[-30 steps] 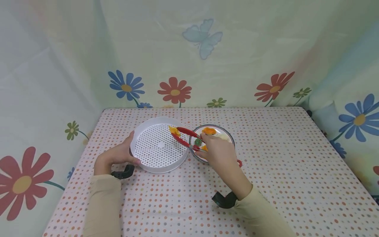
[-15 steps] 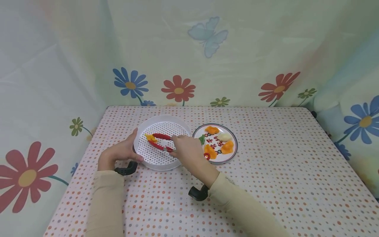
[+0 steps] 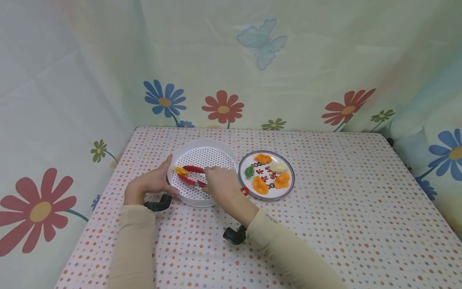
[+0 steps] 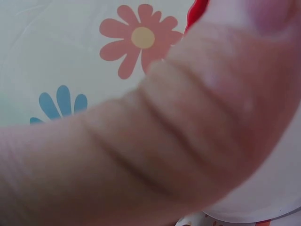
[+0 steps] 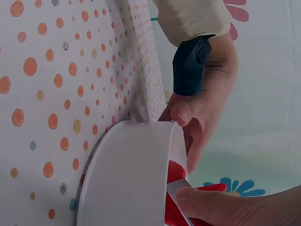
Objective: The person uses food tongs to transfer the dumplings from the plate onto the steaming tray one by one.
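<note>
Two hands: I have the left hand (image 3: 153,182) curved round the left wall of the sieve (image 3: 205,156), the right hand (image 3: 223,184) pinching the tongs (image 3: 193,169).
Right grip: narrow, holding the tongs by their metal arms, red tips closed in on the yellow piece (image 3: 181,171).
Yellow piece: between the tips, inside the sieve, toward its left; I can't tell whether it rests on the holed floor.
Sieve: I judge the step in hand to be setting the piece down in here; the next move calls for easing the right grip so the tips part, with the left grip steadying the wall.
Plate (image 3: 243,172): just right of the sieve, bearing three orange pieces (image 3: 281,180), a pale piece (image 3: 278,167) and a green piece (image 3: 249,171).
Surface (image 3: 332,192): whitish, covered with coloured dots.
Backdrop (image 3: 306,100): pale hangings far, left and right, printed with flowers and a blue butterfly (image 3: 263,42).
</note>
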A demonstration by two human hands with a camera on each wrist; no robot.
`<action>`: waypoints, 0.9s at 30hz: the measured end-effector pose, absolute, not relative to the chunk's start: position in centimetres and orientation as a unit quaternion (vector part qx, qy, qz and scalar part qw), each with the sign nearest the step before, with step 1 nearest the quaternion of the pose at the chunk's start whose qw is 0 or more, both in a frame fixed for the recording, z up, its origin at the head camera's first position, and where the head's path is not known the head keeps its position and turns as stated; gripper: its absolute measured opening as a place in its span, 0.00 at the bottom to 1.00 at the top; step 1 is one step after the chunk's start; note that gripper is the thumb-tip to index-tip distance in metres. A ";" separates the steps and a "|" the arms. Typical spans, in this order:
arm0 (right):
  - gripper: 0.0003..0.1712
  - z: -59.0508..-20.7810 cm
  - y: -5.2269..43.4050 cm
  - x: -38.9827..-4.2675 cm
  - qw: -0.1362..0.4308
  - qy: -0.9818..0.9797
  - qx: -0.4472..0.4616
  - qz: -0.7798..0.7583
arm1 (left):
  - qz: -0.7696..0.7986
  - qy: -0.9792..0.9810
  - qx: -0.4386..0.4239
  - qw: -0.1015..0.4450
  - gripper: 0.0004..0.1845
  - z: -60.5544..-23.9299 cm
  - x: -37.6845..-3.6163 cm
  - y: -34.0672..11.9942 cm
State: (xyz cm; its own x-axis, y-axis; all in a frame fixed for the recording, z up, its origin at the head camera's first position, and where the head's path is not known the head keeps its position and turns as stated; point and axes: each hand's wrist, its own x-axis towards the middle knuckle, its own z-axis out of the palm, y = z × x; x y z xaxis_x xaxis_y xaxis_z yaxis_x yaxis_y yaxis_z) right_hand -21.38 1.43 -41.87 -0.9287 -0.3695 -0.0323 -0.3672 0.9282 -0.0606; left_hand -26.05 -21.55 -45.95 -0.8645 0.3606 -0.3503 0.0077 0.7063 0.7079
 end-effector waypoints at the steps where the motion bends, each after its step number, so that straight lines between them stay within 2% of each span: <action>1: 0.25 -41.9 1.4 -21.4 0.023 0.982 -0.187 -0.026 | 0.368 0.892 0.103 0.240 0.74 -45.9 -26.1 -21.5; 10: 0.26 -42.2 1.7 -21.7 0.018 0.983 -0.178 -0.036 | 0.366 0.892 0.096 0.246 0.73 -45.7 -26.0 -21.5; 22: 0.39 -42.3 2.7 -21.7 0.034 0.986 -0.145 -0.080 | 0.371 0.891 0.101 0.243 0.72 -45.8 -26.0 -21.5; 27: 0.44 -41.7 4.1 -20.8 0.024 0.987 -0.125 -0.094 | 0.367 0.892 0.096 0.244 0.73 -46.1 -26.1 -21.6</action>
State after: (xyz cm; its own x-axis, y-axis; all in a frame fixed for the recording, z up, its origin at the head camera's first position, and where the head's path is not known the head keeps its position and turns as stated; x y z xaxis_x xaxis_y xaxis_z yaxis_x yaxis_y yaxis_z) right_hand -20.76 4.13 -41.70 -0.9677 -0.2510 -0.0247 -0.2417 0.9511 -0.1925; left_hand -26.06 -21.62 -46.09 -0.8620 0.3515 -0.3653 -0.0078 0.7113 0.7028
